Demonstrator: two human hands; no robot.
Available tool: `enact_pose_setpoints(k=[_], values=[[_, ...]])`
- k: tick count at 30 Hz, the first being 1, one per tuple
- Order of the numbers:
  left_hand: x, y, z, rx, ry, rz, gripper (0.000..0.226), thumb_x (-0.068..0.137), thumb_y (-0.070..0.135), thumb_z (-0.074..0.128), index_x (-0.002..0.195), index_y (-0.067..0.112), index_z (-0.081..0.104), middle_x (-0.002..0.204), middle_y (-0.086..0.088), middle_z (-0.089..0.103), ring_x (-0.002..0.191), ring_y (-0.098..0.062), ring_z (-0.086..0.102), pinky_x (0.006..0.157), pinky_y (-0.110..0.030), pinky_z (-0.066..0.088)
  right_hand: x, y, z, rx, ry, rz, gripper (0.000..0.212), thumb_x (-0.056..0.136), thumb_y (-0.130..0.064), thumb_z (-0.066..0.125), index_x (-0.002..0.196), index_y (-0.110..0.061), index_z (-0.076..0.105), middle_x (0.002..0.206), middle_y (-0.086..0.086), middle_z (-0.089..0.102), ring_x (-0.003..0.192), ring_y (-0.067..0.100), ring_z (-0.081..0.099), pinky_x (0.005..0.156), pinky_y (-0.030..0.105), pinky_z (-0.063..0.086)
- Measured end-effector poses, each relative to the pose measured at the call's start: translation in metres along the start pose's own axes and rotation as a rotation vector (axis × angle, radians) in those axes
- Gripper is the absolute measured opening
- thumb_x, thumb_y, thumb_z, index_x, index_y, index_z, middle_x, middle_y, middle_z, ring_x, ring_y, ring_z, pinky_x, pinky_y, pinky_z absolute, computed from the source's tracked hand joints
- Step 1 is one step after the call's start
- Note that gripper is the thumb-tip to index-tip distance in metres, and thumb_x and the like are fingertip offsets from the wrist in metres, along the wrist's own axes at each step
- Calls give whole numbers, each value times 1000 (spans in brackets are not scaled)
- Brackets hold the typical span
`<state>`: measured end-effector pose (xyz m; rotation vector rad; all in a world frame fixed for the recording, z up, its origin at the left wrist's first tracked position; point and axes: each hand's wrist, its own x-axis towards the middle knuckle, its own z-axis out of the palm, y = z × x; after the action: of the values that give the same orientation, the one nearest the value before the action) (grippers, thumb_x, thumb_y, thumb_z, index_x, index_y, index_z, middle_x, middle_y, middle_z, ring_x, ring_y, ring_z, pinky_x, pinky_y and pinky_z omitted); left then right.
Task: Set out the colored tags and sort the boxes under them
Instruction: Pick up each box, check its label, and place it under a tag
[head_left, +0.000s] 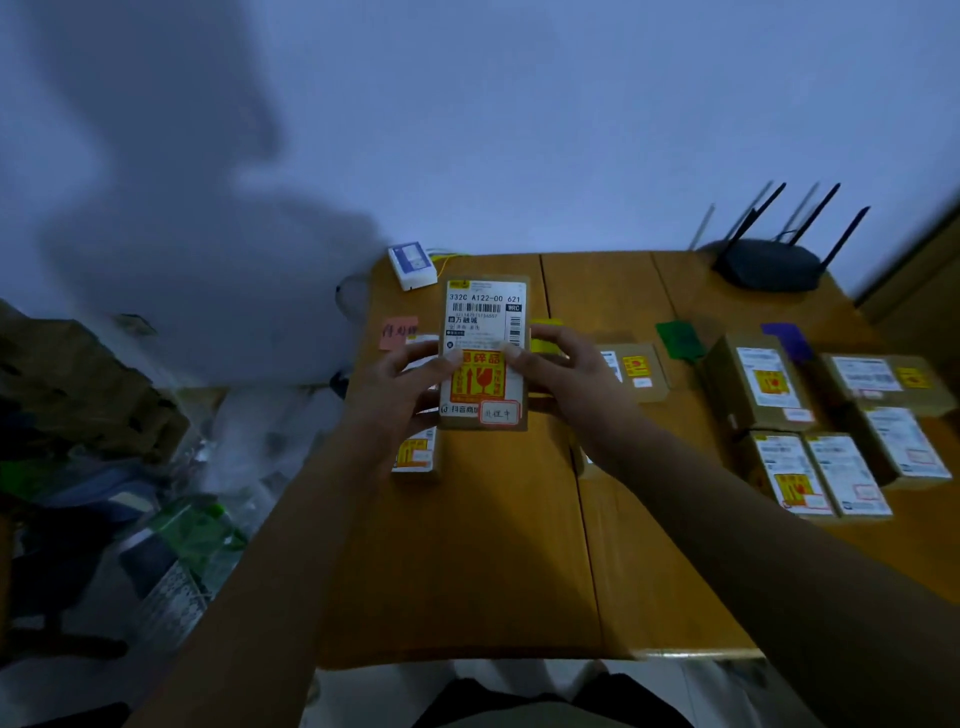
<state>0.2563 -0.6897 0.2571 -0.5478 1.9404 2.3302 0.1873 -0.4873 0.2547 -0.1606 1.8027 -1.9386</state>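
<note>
Gripping one box (484, 415) (label (485, 312) showing): left hand (402, 389), right hand (569, 376).

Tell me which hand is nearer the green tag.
Right. The right hand grips the right edge of the held box, on the side toward the green tag. The left hand grips the box's left edge, with the box between it and the tag.

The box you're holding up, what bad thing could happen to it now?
It might slip: the left hand and right hand pinch the box only by its sides, above the table, and its orange sticker shows a glass sign, so it is likely fragile. It could also land in the wrong row, since it hangs between the pink tag and the yellow tag, partly hiding the yellow one.
</note>
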Motion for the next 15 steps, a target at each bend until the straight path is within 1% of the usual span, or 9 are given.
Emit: enact_pose_setpoints(k=[3, 5, 8, 11, 15], values=[[6, -9, -1, 3, -35, -32, 37, 95, 30, 70, 131, 20, 65, 114, -7, 79, 104, -27, 77, 83, -39, 62, 2, 11, -5, 0, 19, 18, 52, 91, -34, 79, 137, -22, 58, 109, 3, 81, 99, 20, 80, 78, 36, 66], [9, -16, -1, -10, -58, -61, 36, 96, 30, 70, 130, 21, 64, 115, -8, 78, 106, -27, 76, 82, -36, 63, 3, 18, -8, 3, 26, 39, 55, 91, -37, 78, 140, -23, 56, 109, 2, 81, 99, 19, 80, 75, 33, 65], [15, -29, -2, -33, -80, -78, 41, 95, 27, 71, 134, 19, 62, 118, -10, 77, 108, -30, 75, 82, -37, 63, 3, 29, -13, -13, 26, 66, 59, 91, -42, 76, 143, -23, 54, 108, 0, 81, 99, 18, 80, 76, 33, 65], [20, -39, 1, -39, -96, -79, 46, 92, 30, 74, 135, 19, 61, 120, -11, 76, 109, -30, 75, 82, -36, 63, 1, 37, -20, -10, 39, 75, 57, 92, -41, 75, 142, -23, 54, 108, 1, 80, 99, 19, 79, 78, 35, 65], [32, -52, 19, -17, -95, -102, 48, 93, 31, 73, 138, 18, 59, 118, -9, 77, 107, -28, 75, 89, -42, 62, -4, 45, -35, -21, 72, 86, 50, 92, -36, 77, 137, -26, 58, 110, 0, 81, 101, 18, 79, 77, 31, 65]])
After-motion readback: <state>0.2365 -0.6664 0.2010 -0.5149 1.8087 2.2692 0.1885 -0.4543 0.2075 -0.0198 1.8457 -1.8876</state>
